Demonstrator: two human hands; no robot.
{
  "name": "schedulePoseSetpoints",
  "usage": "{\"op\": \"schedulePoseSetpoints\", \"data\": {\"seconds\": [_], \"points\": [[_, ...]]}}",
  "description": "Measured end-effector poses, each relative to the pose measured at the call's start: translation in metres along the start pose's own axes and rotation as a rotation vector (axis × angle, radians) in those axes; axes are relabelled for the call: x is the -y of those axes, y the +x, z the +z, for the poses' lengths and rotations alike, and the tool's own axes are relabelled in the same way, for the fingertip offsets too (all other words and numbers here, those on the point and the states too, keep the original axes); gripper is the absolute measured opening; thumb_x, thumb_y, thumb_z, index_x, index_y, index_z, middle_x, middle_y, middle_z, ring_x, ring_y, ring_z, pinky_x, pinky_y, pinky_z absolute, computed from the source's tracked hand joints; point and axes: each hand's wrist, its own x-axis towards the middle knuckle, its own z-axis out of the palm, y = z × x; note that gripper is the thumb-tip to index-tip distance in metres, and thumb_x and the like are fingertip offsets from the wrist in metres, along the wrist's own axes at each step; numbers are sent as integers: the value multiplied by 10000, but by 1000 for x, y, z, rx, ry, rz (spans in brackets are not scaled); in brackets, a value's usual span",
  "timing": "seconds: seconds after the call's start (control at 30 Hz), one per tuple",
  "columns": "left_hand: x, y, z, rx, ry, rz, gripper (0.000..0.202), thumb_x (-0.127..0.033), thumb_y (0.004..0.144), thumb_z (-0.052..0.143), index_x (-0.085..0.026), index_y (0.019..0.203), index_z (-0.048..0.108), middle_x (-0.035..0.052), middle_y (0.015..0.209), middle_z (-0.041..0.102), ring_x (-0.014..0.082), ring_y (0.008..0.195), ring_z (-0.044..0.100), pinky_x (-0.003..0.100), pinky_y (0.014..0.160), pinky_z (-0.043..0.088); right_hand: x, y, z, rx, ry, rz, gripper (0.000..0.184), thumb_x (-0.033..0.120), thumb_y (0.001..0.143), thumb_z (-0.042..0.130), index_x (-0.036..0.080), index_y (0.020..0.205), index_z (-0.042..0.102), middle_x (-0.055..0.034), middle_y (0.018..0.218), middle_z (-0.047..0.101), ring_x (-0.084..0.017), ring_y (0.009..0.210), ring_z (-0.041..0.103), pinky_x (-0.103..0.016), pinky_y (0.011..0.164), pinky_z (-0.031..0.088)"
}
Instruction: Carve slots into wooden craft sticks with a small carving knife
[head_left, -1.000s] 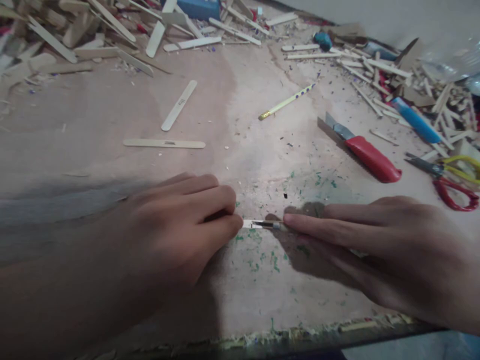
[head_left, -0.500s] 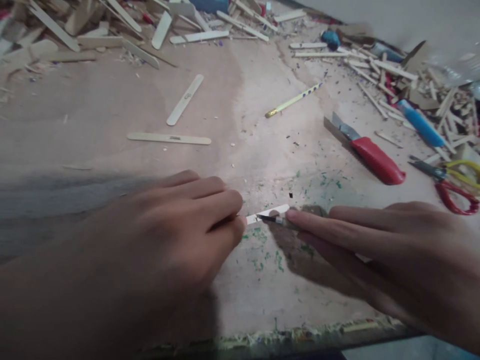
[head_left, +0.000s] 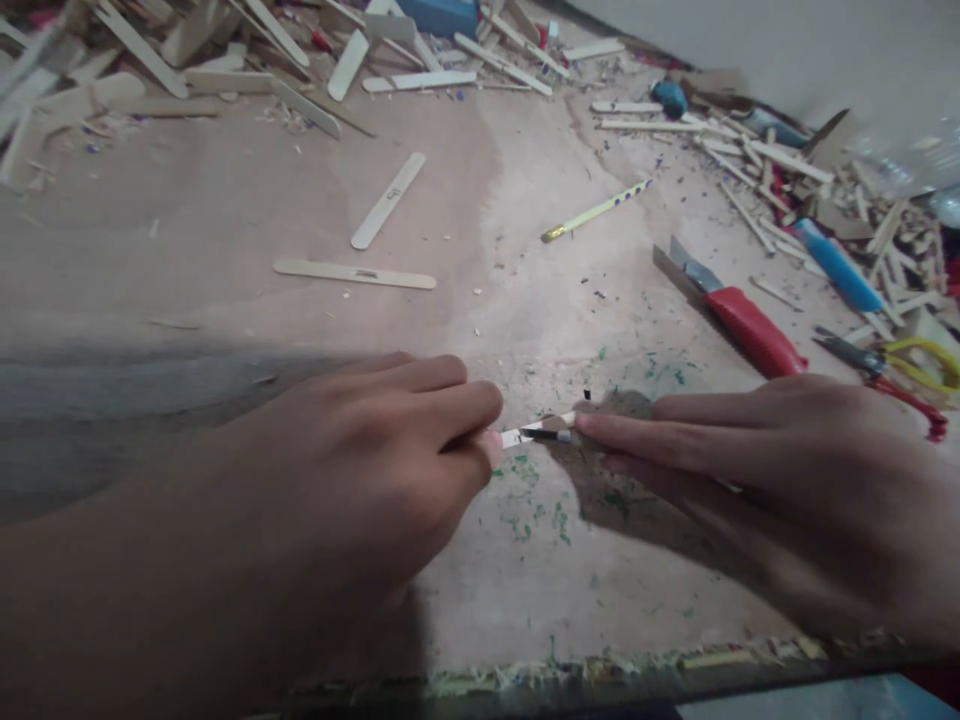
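My left hand (head_left: 390,450) is closed, pinching one end of a pale craft stick (head_left: 512,439) low over the table. From my right hand (head_left: 757,460), closed around a slim craft knife (head_left: 553,435), a short dark blade reaches across the stick. The blade tip touches or lies very close to small dark marks on the wood. My right index fingertip is at the stick's far end. Most of the knife's handle is hidden under my fingers. Beyond my left hand lie two more marked craft sticks, one slanted (head_left: 388,200) and one nearly level (head_left: 354,274).
A yellow pencil (head_left: 596,211) lies farther back. To the right are a red-handled cutter (head_left: 757,330), scissors (head_left: 911,362) and a blue-handled tool (head_left: 838,265). Heaps of sticks (head_left: 225,80) line the back. Green shavings (head_left: 559,520) dot the wooden table (head_left: 510,600) near its front edge.
The view has shifted slightly, so the table's things appear a little to the right. My right hand now covers more of the stick's far end and part of the scissors. Both grips are unchanged.
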Motion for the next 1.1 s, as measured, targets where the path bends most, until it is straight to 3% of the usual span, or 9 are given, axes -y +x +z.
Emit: {"op": "schedulePoseSetpoints", "data": {"seconds": [0.17, 0.37, 0.43, 0.53, 0.6, 0.73, 0.83, 1.0, 1.1], "points": [[-1, 3, -2, -2, -14, 10, 420, 76, 925, 476, -280, 874, 692, 55, 977, 793, 279, 865, 711, 477, 779, 594, -5, -1, 8, -35, 153, 166, 330, 279, 1330, 716, 197, 1499, 987, -97, 1252, 1022, -265, 977, 1014, -286, 728, 792], [-3, 4, -4, 3, -3, 8, 448, 83, 1061, 502, -263, 867, 711, 35, 913, 716, 268, 830, 657, 470, 761, 550, -7, -11, 9, -43, -152, -104, 323, 253, 1377, 640, 155, 1596, 856, -34, 1012, 928, -139, 689, 814, -291, 613, 593], [-3, 5, -4, -3, 18, 9, 457, 98, 1041, 498, -261, 853, 710, 32, 904, 710, 262, 819, 653, 462, 763, 558, -7, -11, 8, -29, -161, -100, 322, 215, 1356, 658, 144, 1599, 856, -24, 983, 907, -141, 672, 793, -295, 595, 576], [-3, 6, -5, 10, 21, 8, 466, 108, 1015, 482, -262, 851, 714, 33, 919, 744, 254, 836, 692, 436, 783, 594, -6, -10, 11, -23, 62, 72, 336, 185, 1323, 680, 156, 1539, 935, -77, 1096, 988, -170, 806, 911, -255, 686, 686], [-2, 7, -6, 5, 4, 10, 466, 102, 1036, 479, -255, 863, 723, 31, 928, 757, 246, 838, 702, 425, 783, 602, -4, -8, 14, -13, 246, 221, 332, 264, 1327, 706, 182, 1484, 987, -80, 1096, 1003, -180, 809, 918, -251, 691, 702], [-2, 4, -5, 0, -20, 6, 457, 71, 1122, 498, -246, 882, 723, 25, 935, 748, 237, 848, 698, 423, 793, 597, -3, -4, 20, 4, 430, 392, 409, 449, 1326, 737, 202, 1513, 1004, -46, 904, 925, -138, 655, 756, -236, 583, 576], [-3, 0, -3, 19, -36, -14, 460, 51, 1164, 475, -239, 937, 751, 37, 991, 747, 233, 884, 709, 418, 824, 587, -4, -4, 24, -10, 412, 351, 379, 401, 1327, 744, 205, 1531, 997, -24, 870, 907, -123, 646, 760, -218, 588, 562], [-2, -3, -3, 27, -19, -5, 410, 54, 1139, 496, -254, 990, 721, 51, 1051, 741, 259, 929, 688, 440, 859, 558, -10, -17, 23, -155, 240, 182, 296, 263, 1310, 771, 212, 1510, 983, -83, 1172, 1019, -193, 872, 958, -257, 741, 730], [0, -2, -5, 52, 45, 21, 407, 37, 1190, 503, -245, 982, 711, 53, 1034, 743, 272, 926, 668, 458, 852, 542, -7, -20, 16, -100, 80, 92, 307, 211, 1323, 727, 175, 1540, 941, -76, 1104, 993, -168, 822, 929, -248, 728, 725]]}}
